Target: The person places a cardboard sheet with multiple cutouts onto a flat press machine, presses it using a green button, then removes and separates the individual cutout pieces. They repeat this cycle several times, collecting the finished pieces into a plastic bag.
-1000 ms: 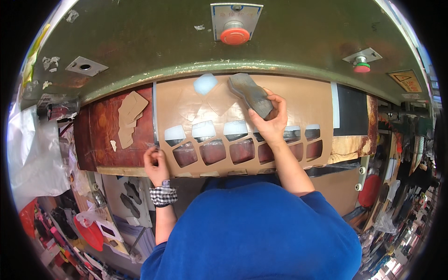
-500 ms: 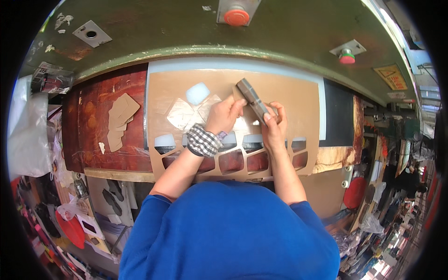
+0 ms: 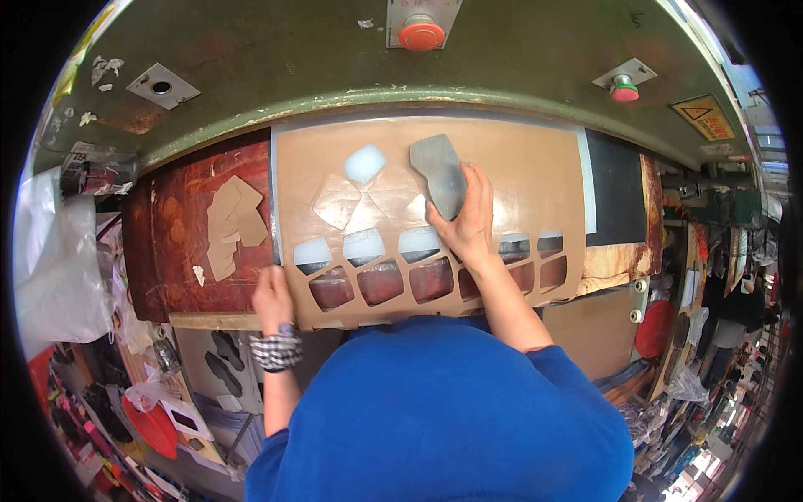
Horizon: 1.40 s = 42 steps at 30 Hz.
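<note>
My right hand (image 3: 468, 219) grips the lower end of a grey cutting die (image 3: 438, 171), a thick angular block, held over the tan sheet (image 3: 519, 184) with its broad face up. Thumb and fingers close on its two sides. My left hand (image 3: 273, 301) is down by the sheet's left edge, fingers curled; whether they pinch the edge or anything else is hidden. Rows of angular holes run along the sheet's near side, and a single pale blue hole (image 3: 365, 164) shows farther up. Left of the sheet lies a loose pile of cut tan pieces (image 3: 237, 219).
A green machine beam (image 3: 318, 58) spans the far side, carrying a red push button (image 3: 421, 35) and a red-and-green one (image 3: 624, 89). The worn red board (image 3: 180, 251) lies at left, a black panel (image 3: 617, 188) at right. A clear plastic bag (image 3: 63, 268) hangs far left.
My left hand has moved from beside the die down to the sheet's near left edge. The die has turned from edge-on to face-up in my right hand. The pile at left has spread.
</note>
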{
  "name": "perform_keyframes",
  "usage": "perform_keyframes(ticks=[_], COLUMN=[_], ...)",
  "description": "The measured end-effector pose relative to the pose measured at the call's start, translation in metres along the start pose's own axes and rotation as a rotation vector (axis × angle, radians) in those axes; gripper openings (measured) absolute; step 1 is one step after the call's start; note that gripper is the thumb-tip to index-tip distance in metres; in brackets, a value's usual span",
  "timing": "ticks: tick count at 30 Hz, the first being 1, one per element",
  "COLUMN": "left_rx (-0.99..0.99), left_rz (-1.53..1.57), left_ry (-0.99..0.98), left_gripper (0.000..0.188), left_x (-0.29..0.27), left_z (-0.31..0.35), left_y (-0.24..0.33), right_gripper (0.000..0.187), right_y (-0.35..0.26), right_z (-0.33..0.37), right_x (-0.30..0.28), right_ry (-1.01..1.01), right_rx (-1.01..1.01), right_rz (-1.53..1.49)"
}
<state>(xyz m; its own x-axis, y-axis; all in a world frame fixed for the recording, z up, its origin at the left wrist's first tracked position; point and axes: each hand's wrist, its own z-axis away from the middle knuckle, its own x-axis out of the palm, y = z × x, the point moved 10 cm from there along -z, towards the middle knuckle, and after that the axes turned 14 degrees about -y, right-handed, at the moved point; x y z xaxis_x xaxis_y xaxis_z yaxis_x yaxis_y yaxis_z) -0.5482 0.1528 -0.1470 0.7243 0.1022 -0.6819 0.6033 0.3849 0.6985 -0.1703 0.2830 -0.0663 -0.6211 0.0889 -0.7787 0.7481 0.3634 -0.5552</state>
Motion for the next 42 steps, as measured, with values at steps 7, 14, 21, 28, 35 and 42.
perform_keyframes(ticks=[7,14,21,28,35,42], left_rx=[0.070,0.029,0.253,0.124,0.110,0.110], left_rz=[-0.245,-0.313,-0.202,-0.142,-0.128,-0.076], left_ry=[0.076,0.076,0.148,0.083,0.139,0.178], left_gripper=[0.038,0.040,0.037,0.052,0.038,0.029], left_x=[0.023,0.024,0.005,0.006,0.030,0.027], left_z=[-0.023,-0.081,-0.115,-0.124,-0.115,-0.060], left_y=[0.055,0.077,0.139,0.121,0.088,0.070], right_gripper=[0.081,0.060,0.062,0.063,0.050,0.044], right_y=[0.057,0.114,0.061,0.271,0.535,0.246], right_z=[-0.054,-0.123,-0.094,0.007,0.166,0.018], right_x=[-0.055,-0.220,-0.233,-0.180,-0.097,0.009], right_ry=[0.156,0.680,0.923,0.514,0.365,0.062], right_rx=[0.144,0.059,-0.080,0.419,0.261,-0.012], right_rz=[-0.263,0.110,0.278,0.313,0.227,-0.024])
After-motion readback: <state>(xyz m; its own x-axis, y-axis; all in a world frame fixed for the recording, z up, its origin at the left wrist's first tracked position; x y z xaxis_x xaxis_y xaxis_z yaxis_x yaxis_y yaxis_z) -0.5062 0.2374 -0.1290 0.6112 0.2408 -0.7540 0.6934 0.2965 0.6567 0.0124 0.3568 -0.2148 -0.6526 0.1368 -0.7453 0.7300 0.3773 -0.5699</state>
